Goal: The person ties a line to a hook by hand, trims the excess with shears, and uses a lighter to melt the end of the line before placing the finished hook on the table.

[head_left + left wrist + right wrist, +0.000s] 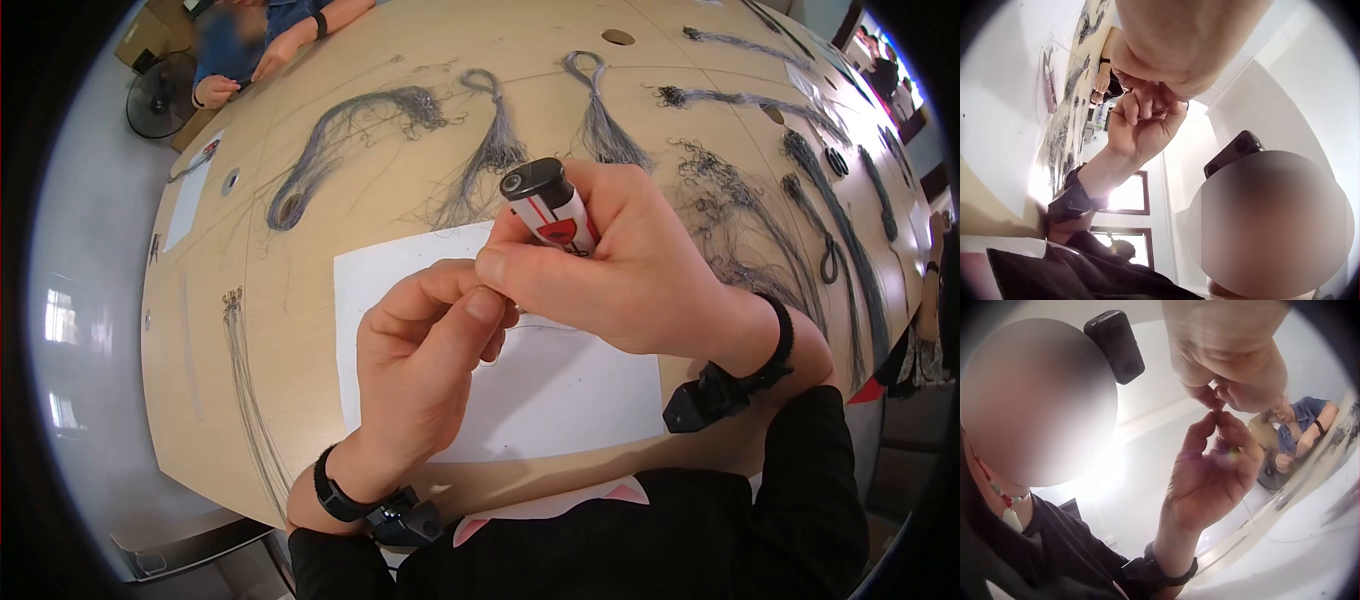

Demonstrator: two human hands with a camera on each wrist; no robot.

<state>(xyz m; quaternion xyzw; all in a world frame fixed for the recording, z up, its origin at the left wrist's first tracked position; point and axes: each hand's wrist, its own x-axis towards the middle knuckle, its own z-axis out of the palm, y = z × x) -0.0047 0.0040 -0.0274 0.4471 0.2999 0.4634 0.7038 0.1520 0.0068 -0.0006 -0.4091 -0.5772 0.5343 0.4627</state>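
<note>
Head view: hands (425, 350) (635, 265) (right gripping a tube (566, 228), left pinching something hidden) half-block white paper (575, 400), strands (498, 130) beyond.

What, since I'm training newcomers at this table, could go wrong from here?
The right grip holds a black-ended object, possibly a lighter, while its thumb meets the left grip; the object might slip onto the white sheet. Their fingertips meet and hide whatever lies between, so something small could drop unnoticed. Thin strands run close to the left wrist strap and may snag on it if that arm shifts.
</note>
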